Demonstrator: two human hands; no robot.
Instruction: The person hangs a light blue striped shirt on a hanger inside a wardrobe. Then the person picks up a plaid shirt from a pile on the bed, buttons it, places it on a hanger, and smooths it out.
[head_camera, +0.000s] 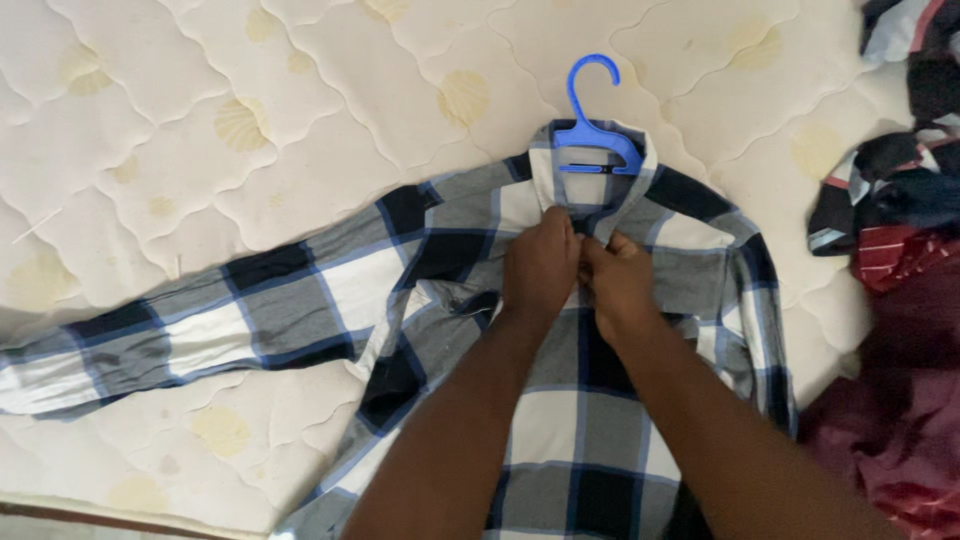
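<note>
Pinching shirt (560, 440) placket w/ both hands.
L hand (540, 268) & R hand (620, 282) touching below collar; bare mattress (200, 100) left, clothes pile (900, 200) crowds right edge.

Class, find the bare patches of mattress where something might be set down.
Bare mattress lies above the shirt's spread sleeve, and between hanger and clothes pile. Crowded: the right edge and the shirt front under both hands.

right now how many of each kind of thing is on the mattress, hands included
blue-and-white plaid cotton shirt: 1
blue plastic hanger: 1
heap of dark and red clothes: 1
hands, left hand and right hand, both pinching the shirt front: 2
total: 5
</note>
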